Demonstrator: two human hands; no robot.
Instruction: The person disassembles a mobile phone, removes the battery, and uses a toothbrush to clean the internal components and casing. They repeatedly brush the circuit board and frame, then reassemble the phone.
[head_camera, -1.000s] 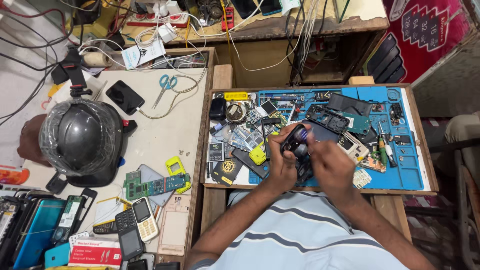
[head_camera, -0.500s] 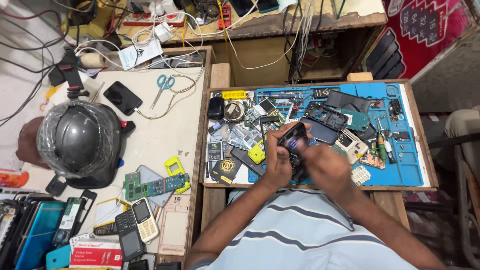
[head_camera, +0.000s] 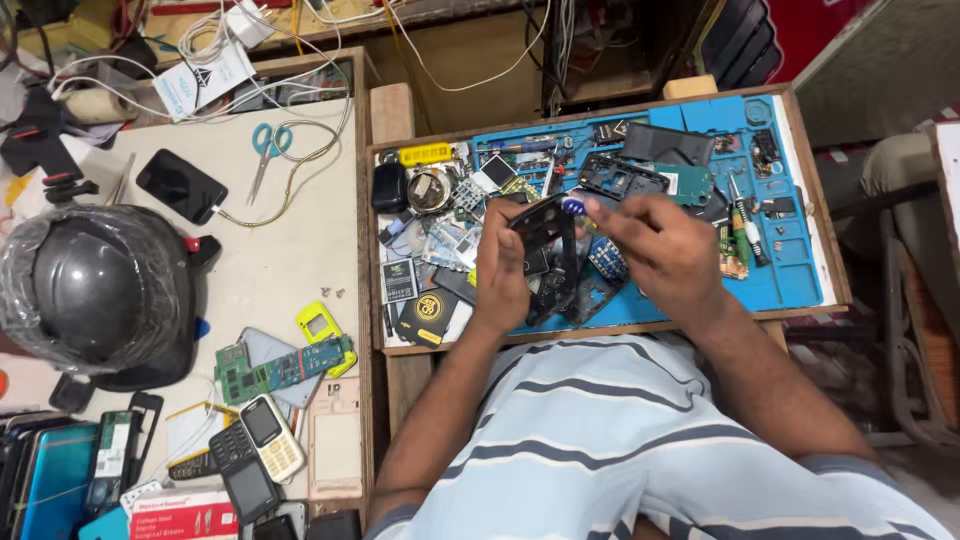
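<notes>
Phone frame (head_camera: 545, 222), long axis slanting up-right, gripped in left hand (head_camera: 503, 268); right hand (head_camera: 665, 250) fingers pinching its top.

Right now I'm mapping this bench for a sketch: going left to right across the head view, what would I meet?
Helmet → black phone → scissors → yellow phone shell → left hand holding the black phone frame → right hand → screwdriver → blue mat.

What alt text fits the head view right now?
Over a blue work mat strewn with phone parts, the left hand holds a black phone frame while the right hand pinches a small blue piece at its top. A helmet sits far left.
</notes>
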